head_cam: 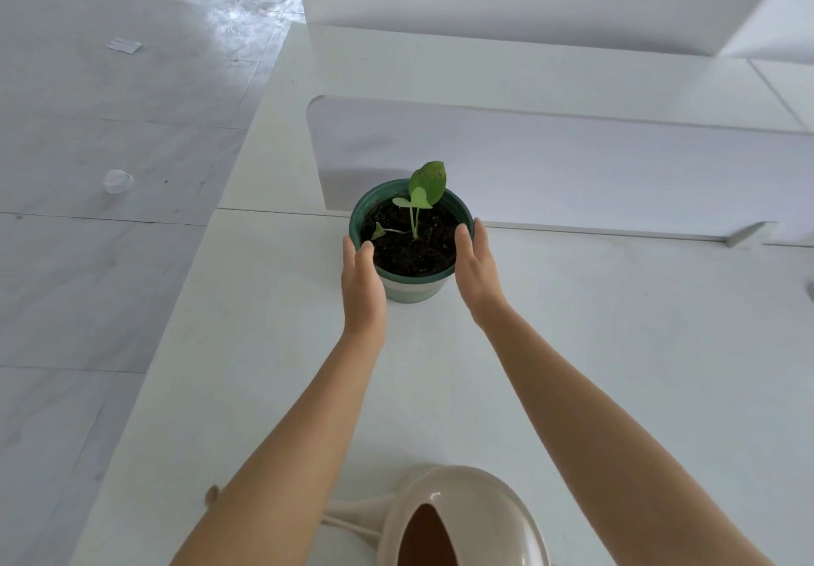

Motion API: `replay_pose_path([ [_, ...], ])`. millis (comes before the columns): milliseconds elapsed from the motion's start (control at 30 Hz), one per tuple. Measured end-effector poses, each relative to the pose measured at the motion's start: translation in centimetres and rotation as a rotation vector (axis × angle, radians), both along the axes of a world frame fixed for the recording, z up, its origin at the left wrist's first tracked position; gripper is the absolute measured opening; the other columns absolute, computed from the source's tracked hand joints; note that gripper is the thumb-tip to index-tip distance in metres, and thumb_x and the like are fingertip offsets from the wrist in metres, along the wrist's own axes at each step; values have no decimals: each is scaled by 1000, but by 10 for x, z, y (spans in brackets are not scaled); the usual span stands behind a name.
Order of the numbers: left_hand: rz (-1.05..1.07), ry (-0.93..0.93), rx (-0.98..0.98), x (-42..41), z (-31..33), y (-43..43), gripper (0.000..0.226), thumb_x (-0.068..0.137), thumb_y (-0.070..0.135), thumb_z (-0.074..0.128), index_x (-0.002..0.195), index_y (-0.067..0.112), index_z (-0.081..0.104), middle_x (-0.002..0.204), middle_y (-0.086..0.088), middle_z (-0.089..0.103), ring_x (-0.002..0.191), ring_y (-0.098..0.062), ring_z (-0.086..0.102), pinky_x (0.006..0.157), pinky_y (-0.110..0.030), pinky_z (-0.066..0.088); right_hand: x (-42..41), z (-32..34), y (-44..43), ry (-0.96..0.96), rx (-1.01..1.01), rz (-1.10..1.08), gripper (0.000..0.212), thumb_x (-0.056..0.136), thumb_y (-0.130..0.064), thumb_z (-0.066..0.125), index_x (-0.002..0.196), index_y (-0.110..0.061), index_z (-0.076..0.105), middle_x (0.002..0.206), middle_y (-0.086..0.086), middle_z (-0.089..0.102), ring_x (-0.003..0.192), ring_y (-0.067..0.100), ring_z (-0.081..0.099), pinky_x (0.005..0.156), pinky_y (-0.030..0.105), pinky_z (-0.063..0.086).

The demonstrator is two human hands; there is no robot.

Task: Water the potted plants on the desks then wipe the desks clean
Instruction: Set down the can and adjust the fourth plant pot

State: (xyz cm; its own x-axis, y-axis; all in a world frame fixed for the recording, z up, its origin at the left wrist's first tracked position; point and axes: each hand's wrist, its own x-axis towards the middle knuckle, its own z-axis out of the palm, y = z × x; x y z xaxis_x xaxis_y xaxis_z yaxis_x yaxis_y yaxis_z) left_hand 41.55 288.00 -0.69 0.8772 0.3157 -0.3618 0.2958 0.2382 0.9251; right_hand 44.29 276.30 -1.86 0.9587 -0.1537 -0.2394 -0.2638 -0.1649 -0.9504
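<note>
At the bottom centre of the frame stands a cream watering can (462, 517) on the white desk (616, 345). Its filling hole faces up and its spout goes to the left, under the left forearm. A small brown thing (212, 494) lies at the left edge of the desk; I cannot tell what it is.

Both bare forearms reach up the frame to a green pot (412, 290), which stands on the desk a little above the centre. The left hand (361, 288) lies against the left side of the pot and the right hand (478, 270) against the right side. The fingers of both hands are straight and together, not curled round the pot, so the pot sits between two flat palms.

In the pot is dark soil (414, 248) and a small plant (423, 195) with a few green leaves.

Just behind the pot rises a white divider panel (572, 160). On the grey floor (110, 279) at the left lie a clear plastic cup (117, 181) and, further up, a scrap of paper (124, 45).
</note>
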Motion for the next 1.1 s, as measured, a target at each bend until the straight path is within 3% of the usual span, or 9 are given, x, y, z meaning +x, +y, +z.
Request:
replay_pose_path([
  [233, 10, 20, -2, 10, 0, 6, 51, 95, 25, 33, 144, 12, 29, 151, -3, 33, 139, -16, 28, 110, -28, 23, -11, -7, 0, -13, 31, -23, 45, 98, -32, 30, 140, -16, 33, 139, 1, 44, 132, 16, 38, 103, 26, 29],
  [333, 8, 3, 35, 4, 4, 5, 39, 92, 15, 34, 127, 3, 47, 114, -8, 57, 108, -23, 49, 84, -23, 37, -7, -4, 2, 35, 27, -4, 50, 97, -35, 31, 144, -20, 23, 145, 0, 38, 133, 16, 35, 105, 27, 27],
  [433, 19, -16, 41, -6, 11, 3, 31, 92, 11, 34, 114, -2, 51, 82, 7, 49, 78, -7, 45, 65, -14, 35, -6, 3, -7, 82, -44, 90, 56, 97, -39, 28, 148, -19, 12, 155, 0, 21, 142, 16, 21, 112, 30, 18],
  [500, 12, -11, 31, -16, 21, 3, 21, 92, 12, 36, 101, 6, 54, 80, 11, 47, 77, -5, 44, 59, -6, 36, -15, 10, -13, 105, -71, 107, 59, 97, -41, 26, 148, -19, 6, 158, 0, 12, 144, 16, 13, 114, 31, 13],
  [567, -13, -18, 20, -33, 33, 8, 21, 94, 15, 38, 106, 21, 54, 102, 14, 53, 96, -2, 50, 77, -4, 37, -35, 18, -17, 112, -56, 50, 59, 98, -42, 24, 148, -20, 4, 158, -1, 11, 144, 16, 13, 113, 31, 14],
  [633, -14, -34, -4, -59, 40, 18, 39, 94, 19, 40, 133, 19, 44, 135, 3, 47, 126, -11, 44, 103, -25, 35, -68, 24, -20, 76, -86, 18, 56, 98, -38, 25, 148, -20, 7, 157, 0, 16, 143, 15, 19, 109, 25, 16],
  [667, -5, -43, -2, -73, 43, 24, 40, 94, 19, 41, 133, 18, 44, 137, -2, 48, 126, -15, 45, 103, -30, 36, -87, 25, -22, 56, -142, 29, 55, 98, -37, 26, 148, -20, 10, 156, 0, 19, 142, 15, 22, 107, 23, 17],
  [800, 25, -116, -12, -130, 47, 44, 18, 89, 18, 45, 94, 24, 61, 102, 1, 66, 96, -14, 62, 86, -30, 44, -162, 24, -36, 18, -319, 72, 53, 97, -38, 29, 146, -21, 19, 152, 2, 29, 140, 18, 27, 116, 36, 20],
  [1100, -134, -224, 134, -229, 23, 75, 22, 87, 21, 44, 86, 13, 65, 71, 5, 72, 65, -4, 66, 66, -12, 50, -276, 24, -38, 38, -476, -69, 43, 95, -34, 38, 131, -13, 47, 135, 3, 51, 128, 19, 40, 102, 31, 31],
])
